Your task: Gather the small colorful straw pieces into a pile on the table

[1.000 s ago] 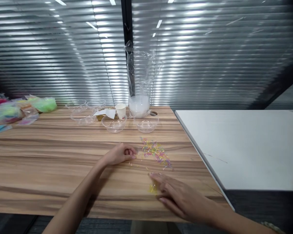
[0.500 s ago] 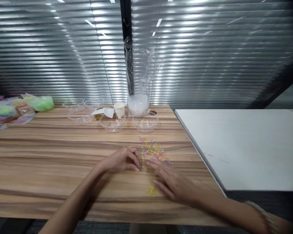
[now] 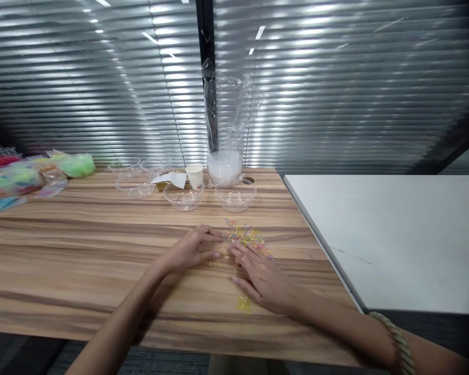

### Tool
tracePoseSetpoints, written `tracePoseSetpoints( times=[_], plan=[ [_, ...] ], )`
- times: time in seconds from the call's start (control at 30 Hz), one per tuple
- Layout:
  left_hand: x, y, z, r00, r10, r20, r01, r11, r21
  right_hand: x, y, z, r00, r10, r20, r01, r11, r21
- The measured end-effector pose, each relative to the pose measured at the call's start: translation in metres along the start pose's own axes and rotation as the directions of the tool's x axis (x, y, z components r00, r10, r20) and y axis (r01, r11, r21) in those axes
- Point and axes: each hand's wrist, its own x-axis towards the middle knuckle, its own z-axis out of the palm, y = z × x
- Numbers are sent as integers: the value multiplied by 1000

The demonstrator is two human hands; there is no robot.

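Observation:
A loose pile of small, thin, multicoloured plastic pieces (image 3: 250,235) lies on the wooden table. My right hand (image 3: 263,278) rests at its near edge, fingers stretched out, fingertips touching the pieces and thumb spread apart. To the left, my left hand (image 3: 193,249) is open too, its fingers reaching toward the pile with a gap between thumb and fingers. A few yellowish pieces (image 3: 224,253) are scattered between the two hands. Nearer to me, below my right thumb, sits a small separate group of yellow pieces (image 3: 243,304). Whether a piece is under my fingertips is hidden.
Two clear bowls (image 3: 235,197) stand behind the pile, with more clear containers (image 3: 135,181) at the left. Beyond are a paper cup (image 3: 195,177), a small box (image 3: 168,183) and a plastic bag of white material (image 3: 224,164). Colourful packets (image 3: 76,165) lie far left; a white tabletop (image 3: 394,234) adjoins right.
My right hand has moved up and left onto the pile's near edge. My left hand's fingers have straightened out from a curled pinch. The view has shifted slightly.

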Motion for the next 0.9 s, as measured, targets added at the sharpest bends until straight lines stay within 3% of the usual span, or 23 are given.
tracePoseSetpoints(
  times=[0.17, 0.33, 0.57, 0.9],
  plan=[
    [-30, 13, 29, 990, 16, -137, 24, 959, 281, 2, 2, 4, 999, -24, 24, 25, 999, -27],
    [-54, 23, 51, 998, 44, -37, -22, 887, 460, 2, 2, 4, 998, -56, 15, 56, 998, -26],
    [-53, 22, 56, 999, 40, -30, -17, 825, 566, 3, 2, 10, 988, -136, -77, 129, 988, -88],
    [-62, 34, 61, 998, 17, -55, 17, 829, 559, -20, 5, 8, 991, -105, -89, 87, 979, -186]
  ],
)
